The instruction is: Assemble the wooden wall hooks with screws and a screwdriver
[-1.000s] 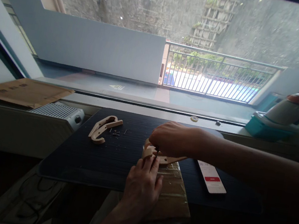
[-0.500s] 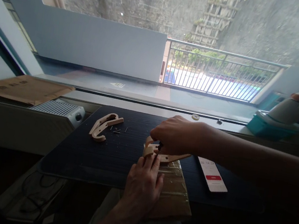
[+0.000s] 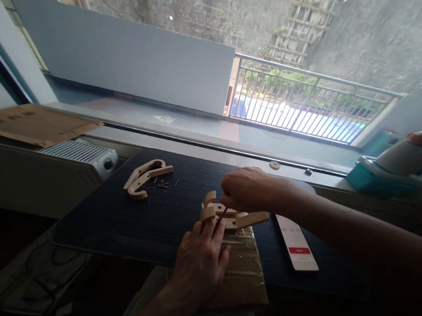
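My right hand (image 3: 245, 187) is a closed fist around a screwdriver, whose handle it covers. The thin dark screwdriver shaft (image 3: 223, 214) points down at the near wooden hook (image 3: 238, 223). My left hand (image 3: 203, 255) presses its fingertips against the curved end of that hook, close to the shaft's tip. A screw at the tip is hidden by the fingers. Another wooden hook (image 3: 210, 196) lies just behind, partly covered. Both hooks rest on a tape-wrapped cardboard piece (image 3: 243, 280) at the table's front edge.
On the dark table (image 3: 135, 231), two more wooden hooks (image 3: 145, 179) lie left, beside several loose screws (image 3: 163, 184). A phone (image 3: 297, 246) showing a timer lies right. A tape roll (image 3: 274, 165) sits on the windowsill. A heater (image 3: 87, 154) and a brown envelope (image 3: 36, 122) are at left.
My right fist has shifted slightly right and turned, showing more of the screwdriver shaft and the hook's straight end. My left hand stays on the hook. The view moved slightly.
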Demonstrator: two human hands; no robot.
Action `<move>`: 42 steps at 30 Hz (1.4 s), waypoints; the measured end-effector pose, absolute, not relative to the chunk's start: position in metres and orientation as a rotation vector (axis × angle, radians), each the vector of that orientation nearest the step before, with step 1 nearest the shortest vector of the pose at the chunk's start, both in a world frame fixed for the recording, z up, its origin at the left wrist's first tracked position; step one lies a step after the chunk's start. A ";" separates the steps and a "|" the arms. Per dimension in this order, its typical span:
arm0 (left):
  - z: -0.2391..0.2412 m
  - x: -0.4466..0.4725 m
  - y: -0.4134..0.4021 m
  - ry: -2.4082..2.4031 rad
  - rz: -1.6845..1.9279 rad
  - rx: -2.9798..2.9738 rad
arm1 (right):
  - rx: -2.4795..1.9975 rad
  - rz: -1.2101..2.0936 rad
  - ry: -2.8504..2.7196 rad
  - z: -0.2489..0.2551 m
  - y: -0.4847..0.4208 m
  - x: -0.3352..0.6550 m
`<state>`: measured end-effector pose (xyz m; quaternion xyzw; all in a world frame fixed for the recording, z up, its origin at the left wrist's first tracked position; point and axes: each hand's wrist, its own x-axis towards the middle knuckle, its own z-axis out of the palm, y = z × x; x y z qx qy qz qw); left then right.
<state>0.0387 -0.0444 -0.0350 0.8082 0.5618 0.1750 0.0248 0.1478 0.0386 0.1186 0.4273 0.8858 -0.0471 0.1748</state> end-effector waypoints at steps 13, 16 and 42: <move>-0.036 0.038 -0.044 1.731 0.540 2.499 | 1.006 -0.163 2.620 0.121 0.031 0.151; -0.036 0.038 -0.044 1.731 0.561 2.508 | 1.103 -0.183 2.638 0.119 0.031 0.152; -0.037 0.040 -0.043 1.725 0.562 2.513 | 1.181 -0.038 2.500 0.118 0.034 0.143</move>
